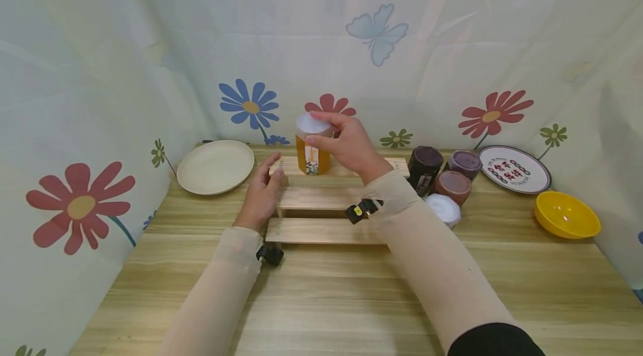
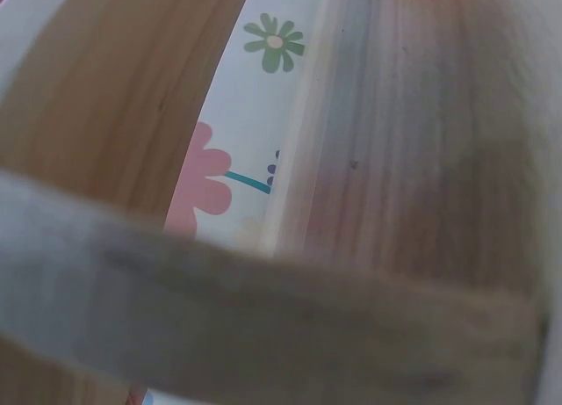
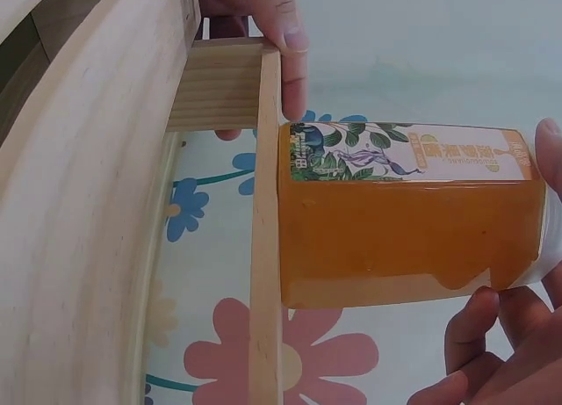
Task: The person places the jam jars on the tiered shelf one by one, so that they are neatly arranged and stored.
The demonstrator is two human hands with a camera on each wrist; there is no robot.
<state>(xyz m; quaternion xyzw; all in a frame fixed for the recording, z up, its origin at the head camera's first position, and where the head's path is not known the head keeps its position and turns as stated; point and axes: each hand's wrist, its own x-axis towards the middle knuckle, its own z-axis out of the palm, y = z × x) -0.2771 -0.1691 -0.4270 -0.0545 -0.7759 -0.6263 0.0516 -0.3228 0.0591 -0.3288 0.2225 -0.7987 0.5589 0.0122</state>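
Observation:
An amber-filled jar (image 1: 313, 149) with a white lid stands upright on the top step of a wooden stepped rack (image 1: 326, 198). My right hand (image 1: 346, 141) holds the jar by its lid, thumb and fingers around it. In the right wrist view the jar (image 3: 413, 238) shows a printed label, and its base touches the top board (image 3: 266, 229). At the rack's left end, my left hand (image 1: 262, 191) grips the top board, with fingertips on both sides of it in the right wrist view. The left wrist view shows only blurred rack boards (image 2: 395, 159).
Right of the rack stand several jars: a dark one (image 1: 425, 166), a purple-lidded one (image 1: 464, 162), a reddish-brown one (image 1: 453, 184) and a white-lidded one (image 1: 444, 208). Farther right are a patterned plate (image 1: 514, 169) and a yellow bowl (image 1: 567, 215). A cream plate (image 1: 216, 167) lies at the left.

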